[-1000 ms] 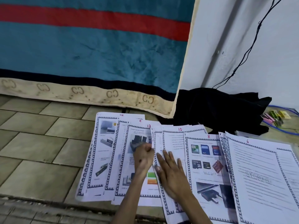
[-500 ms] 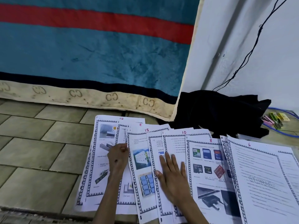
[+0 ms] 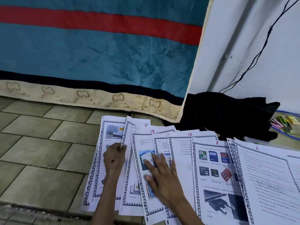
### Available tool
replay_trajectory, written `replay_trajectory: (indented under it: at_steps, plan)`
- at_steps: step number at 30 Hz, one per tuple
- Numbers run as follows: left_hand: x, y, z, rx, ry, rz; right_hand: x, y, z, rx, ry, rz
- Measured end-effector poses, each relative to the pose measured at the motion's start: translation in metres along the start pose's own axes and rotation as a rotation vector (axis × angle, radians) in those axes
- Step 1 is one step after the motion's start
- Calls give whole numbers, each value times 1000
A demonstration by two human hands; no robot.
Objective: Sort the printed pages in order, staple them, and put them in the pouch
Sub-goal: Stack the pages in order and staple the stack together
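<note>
Left hand (image 3: 114,157) curled around the edge of a page (image 3: 128,159) near the left end of the fan, pinching it between thumb and fingers, page edge lifted a bit off the rest. Right hand (image 3: 162,177) flat and spread, fingers straight, pressing down on the page marked 15 (image 3: 146,192) and the one just right of it.

Printed pages (image 3: 181,168) all fanned out overlapping on the tiled floor (image 3: 40,151), each with a checkered border and a red handwritten number up top. Going right from the page marked 15: page 10 (image 3: 181,153), then page 8 (image 3: 214,176) with the memory card photos, then page 6 (image 3: 267,184), mostly text with a faint watermark. Left of page 15: page 9 (image 3: 142,127) peeking out at the top, and beyond the left hand one more sheet with pictures (image 3: 112,132) at the far left of the fan.

Behind the pages, a teal blanket (image 3: 97,54) with a red stripe and a beige logo border hanging down to the floor. Right of that, a white wall (image 3: 259,54) with a black cable (image 3: 259,54) running down it to a black cloth bundle (image 3: 227,114) sitting just behind pages 10 and 8. Some small colourful clips (image 3: 285,123) and a blue cord (image 3: 290,137) right of the bundle. Can't make out a pouch or stapler for sure.
</note>
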State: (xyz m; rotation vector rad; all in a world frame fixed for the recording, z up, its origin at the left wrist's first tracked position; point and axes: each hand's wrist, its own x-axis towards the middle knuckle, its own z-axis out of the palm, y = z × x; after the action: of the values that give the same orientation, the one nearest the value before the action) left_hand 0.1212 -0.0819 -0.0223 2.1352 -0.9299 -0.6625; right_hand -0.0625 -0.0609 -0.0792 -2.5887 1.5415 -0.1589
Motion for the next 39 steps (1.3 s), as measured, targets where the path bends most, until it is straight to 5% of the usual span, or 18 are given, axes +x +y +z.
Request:
replay_trajectory:
  at_steps: [15, 24, 27, 30, 33, 36, 39]
  plan:
    - [13, 15, -113, -65, 278, 61, 3, -2, 0, 94, -105, 19]
    - [62, -6, -135, -163, 261, 346, 6, 0, -25, 558, -126, 18]
    - [30, 31, -133, -228, 284, 355, 2, 6, -42, 694, 105, 150]
    - [-17, 74, -130, -224, 282, 381, 2, 32, -44, 406, 435, 440]
    - [-49, 100, -120, -301, 162, 381, 2, 60, -54, 227, 246, 686]
    - [-56, 106, -92, -345, 40, 349, -3, 81, -61, 170, 165, 698]
    - [-54, 100, -58, -389, -83, 271, -10, 97, -71, 407, 191, 753]
